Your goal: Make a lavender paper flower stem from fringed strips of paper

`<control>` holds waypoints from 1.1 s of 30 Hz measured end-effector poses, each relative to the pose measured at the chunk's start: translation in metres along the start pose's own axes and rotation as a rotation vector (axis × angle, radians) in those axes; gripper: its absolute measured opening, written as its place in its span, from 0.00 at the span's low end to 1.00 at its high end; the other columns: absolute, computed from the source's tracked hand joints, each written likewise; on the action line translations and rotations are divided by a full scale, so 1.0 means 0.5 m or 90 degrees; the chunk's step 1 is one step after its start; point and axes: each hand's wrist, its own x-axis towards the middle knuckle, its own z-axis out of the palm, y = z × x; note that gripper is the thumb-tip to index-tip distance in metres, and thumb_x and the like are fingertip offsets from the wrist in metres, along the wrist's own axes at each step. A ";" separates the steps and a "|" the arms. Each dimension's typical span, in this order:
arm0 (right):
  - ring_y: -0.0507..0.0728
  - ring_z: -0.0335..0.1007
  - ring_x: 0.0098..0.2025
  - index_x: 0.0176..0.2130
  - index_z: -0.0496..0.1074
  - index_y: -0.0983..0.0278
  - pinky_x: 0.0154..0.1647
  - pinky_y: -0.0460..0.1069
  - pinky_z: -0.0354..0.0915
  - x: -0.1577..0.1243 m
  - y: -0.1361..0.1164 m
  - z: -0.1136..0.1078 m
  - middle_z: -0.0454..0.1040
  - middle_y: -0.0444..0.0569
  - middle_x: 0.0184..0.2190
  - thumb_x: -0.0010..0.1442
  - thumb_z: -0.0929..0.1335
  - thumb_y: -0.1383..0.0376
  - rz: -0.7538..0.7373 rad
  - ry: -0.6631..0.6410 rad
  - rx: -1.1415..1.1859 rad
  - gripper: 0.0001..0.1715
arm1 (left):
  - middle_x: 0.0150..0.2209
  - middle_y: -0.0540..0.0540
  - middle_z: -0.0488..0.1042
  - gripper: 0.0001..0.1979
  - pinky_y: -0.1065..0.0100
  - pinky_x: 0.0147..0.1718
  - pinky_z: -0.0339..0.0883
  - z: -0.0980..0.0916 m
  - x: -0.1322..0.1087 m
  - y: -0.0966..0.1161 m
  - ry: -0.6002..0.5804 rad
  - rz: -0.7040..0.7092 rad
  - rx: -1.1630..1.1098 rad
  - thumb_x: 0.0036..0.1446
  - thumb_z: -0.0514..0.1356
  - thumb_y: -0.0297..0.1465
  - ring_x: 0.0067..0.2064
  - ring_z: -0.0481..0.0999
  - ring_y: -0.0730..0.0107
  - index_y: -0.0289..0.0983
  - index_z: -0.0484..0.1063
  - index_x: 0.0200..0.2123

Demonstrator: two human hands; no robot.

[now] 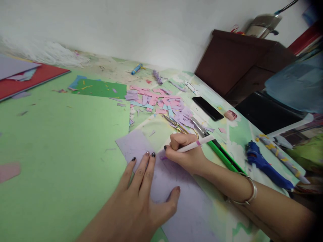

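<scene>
A sheet of lilac paper (176,201) lies at an angle in front of me, partly over a large light green sheet (63,144). My left hand (141,191) rests flat on the paper with its fingers spread. My right hand (185,151) grips a white marker (196,144) with a purple band, its tip down at the lilac paper; the tip itself is mostly hidden by my fingers. Just beyond my right hand lie gold-handled scissors (176,125) and a green box cutter (224,156) with its blade out.
Pink and lilac paper scraps (156,101) are heaped beyond the hands. A black phone (208,108), an eraser (230,115) and a blue glue gun (267,164) lie to the right. A red folder (35,77) sits far left. A dark cabinet (242,60) stands by the wall.
</scene>
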 end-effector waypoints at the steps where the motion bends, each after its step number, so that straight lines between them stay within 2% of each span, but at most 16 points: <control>1: 0.46 0.43 0.19 0.17 0.46 0.63 0.20 0.45 0.45 0.001 0.000 0.000 0.47 0.36 0.14 0.45 0.64 0.74 0.000 0.001 0.004 0.20 | 0.61 0.37 0.57 0.30 0.41 0.53 0.45 -0.001 0.000 0.000 0.002 0.001 -0.002 0.52 0.57 0.45 0.59 0.57 0.46 0.48 0.57 0.58; 17: 0.47 0.44 0.20 0.17 0.48 0.63 0.21 0.45 0.46 0.003 0.002 0.001 0.49 0.37 0.15 0.49 0.65 0.71 -0.003 0.010 0.002 0.20 | 0.61 0.38 0.56 0.32 0.41 0.53 0.45 0.001 -0.001 -0.001 -0.001 0.005 -0.002 0.51 0.57 0.46 0.59 0.56 0.46 0.48 0.56 0.59; 28: 0.45 0.43 0.18 0.16 0.47 0.63 0.19 0.44 0.44 0.002 -0.001 0.000 0.47 0.36 0.14 0.45 0.65 0.74 0.017 -0.005 0.032 0.20 | 0.61 0.37 0.56 0.30 0.40 0.54 0.44 0.004 -0.002 0.003 -0.005 -0.011 -0.022 0.51 0.57 0.45 0.60 0.54 0.46 0.46 0.58 0.57; 33: 0.45 0.42 0.19 0.16 0.46 0.63 0.19 0.44 0.45 0.006 -0.002 -0.001 0.47 0.36 0.13 0.44 0.64 0.76 0.015 0.001 0.070 0.20 | 0.61 0.38 0.57 0.31 0.39 0.52 0.46 0.001 0.000 -0.003 -0.009 0.012 -0.031 0.50 0.57 0.47 0.60 0.54 0.43 0.51 0.57 0.58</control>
